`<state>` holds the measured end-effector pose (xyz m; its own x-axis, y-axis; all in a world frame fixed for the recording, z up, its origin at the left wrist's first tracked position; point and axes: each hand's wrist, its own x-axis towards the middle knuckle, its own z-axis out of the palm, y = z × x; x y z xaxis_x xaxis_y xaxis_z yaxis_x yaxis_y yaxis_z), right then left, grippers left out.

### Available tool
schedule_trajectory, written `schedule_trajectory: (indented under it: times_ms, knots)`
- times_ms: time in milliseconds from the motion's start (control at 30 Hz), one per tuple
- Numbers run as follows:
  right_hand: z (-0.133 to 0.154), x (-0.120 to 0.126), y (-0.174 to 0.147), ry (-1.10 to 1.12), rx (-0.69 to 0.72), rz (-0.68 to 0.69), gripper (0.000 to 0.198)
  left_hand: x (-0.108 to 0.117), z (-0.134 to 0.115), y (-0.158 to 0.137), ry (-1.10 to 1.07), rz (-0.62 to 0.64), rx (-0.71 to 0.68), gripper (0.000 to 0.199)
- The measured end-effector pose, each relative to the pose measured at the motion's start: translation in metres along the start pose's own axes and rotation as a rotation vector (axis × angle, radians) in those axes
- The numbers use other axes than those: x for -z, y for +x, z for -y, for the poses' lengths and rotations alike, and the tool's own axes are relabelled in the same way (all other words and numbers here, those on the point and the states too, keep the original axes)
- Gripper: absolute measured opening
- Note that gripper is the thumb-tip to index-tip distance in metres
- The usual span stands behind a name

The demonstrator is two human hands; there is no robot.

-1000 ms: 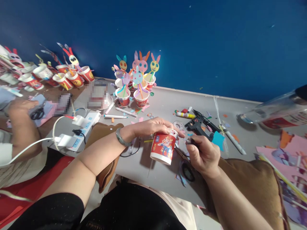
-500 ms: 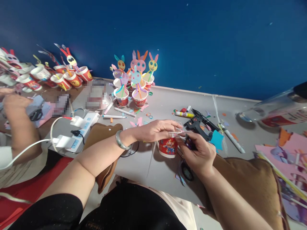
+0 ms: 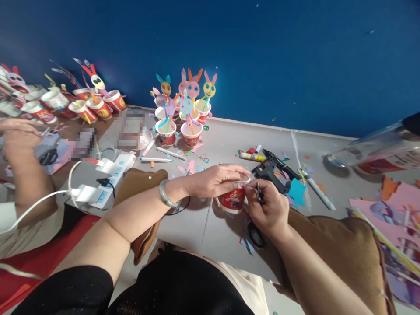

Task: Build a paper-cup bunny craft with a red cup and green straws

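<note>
A red printed paper cup (image 3: pixel 233 199) with a white rim is between my two hands, close in front of me. My left hand (image 3: pixel 215 180) grips it at the rim from the left, fingers lying across the top. On the cup's right side is my right hand (image 3: pixel 269 205), its thumb and fingers pinched together. A small dark and purplish bit shows among those fingers, too hidden to name. Below that hand lie black-handled scissors (image 3: pixel 256 235), partly covered. Behind it rests a black glue gun (image 3: pixel 271 170).
Paper cups with rabbit faces (image 3: pixel 191 133) stand by the blue wall. To the left are a power strip (image 3: pixel 114 179) and another person's arm (image 3: pixel 28 175). Markers (image 3: pixel 318 190), paper scraps, a brown cushion (image 3: pixel 337 249) and a clear bottle (image 3: pixel 370 153) lie to the right.
The cup has shifted slightly right and turned a little, its printed figure moving with it. My right hand's fingers have drawn back from over the rim to the cup's side.
</note>
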<state>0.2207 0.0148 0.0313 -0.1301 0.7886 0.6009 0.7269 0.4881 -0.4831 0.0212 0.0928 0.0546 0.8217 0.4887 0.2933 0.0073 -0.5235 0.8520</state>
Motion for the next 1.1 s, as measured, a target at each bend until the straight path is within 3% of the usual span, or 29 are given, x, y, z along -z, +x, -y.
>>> schedule_trajectory:
  times_ms: [133,200,267,400,467,567,733,933,1100]
  knots:
    - [0.008,0.008,0.005,0.291,0.137,0.18,0.011,0.002,0.0,0.0,0.0,-0.074,0.07,0.027]
    - [0.009,0.009,0.005,0.369,0.176,0.204,0.013,0.004,-0.003,0.0,-0.032,-0.105,0.095,0.026]
    - [0.01,0.006,0.003,0.373,0.09,0.107,0.011,0.006,-0.007,0.001,-0.081,-0.143,0.122,0.026]
    - [0.01,-0.001,0.003,0.407,-0.214,-0.165,0.016,0.008,-0.011,0.001,-0.222,-0.189,0.187,0.022]
    - [0.008,-0.002,0.006,0.488,-0.327,-0.155,0.023,0.008,-0.011,0.001,-0.284,-0.182,0.197,0.021]
    - [0.004,-0.002,0.01,0.622,-0.437,-0.026,0.03,0.009,-0.011,0.001,-0.317,-0.146,0.195,0.016]
    - [-0.001,-0.002,0.008,0.583,-0.466,0.102,0.03,0.009,-0.009,0.0,-0.309,-0.106,0.184,0.015]
    - [0.001,-0.005,0.005,0.486,-0.419,0.059,0.032,0.008,-0.007,-0.002,-0.281,-0.095,0.171,0.015]
    - [-0.002,-0.007,0.009,0.619,-0.571,-0.099,0.036,0.008,-0.004,-0.001,-0.362,-0.143,0.179,0.018]
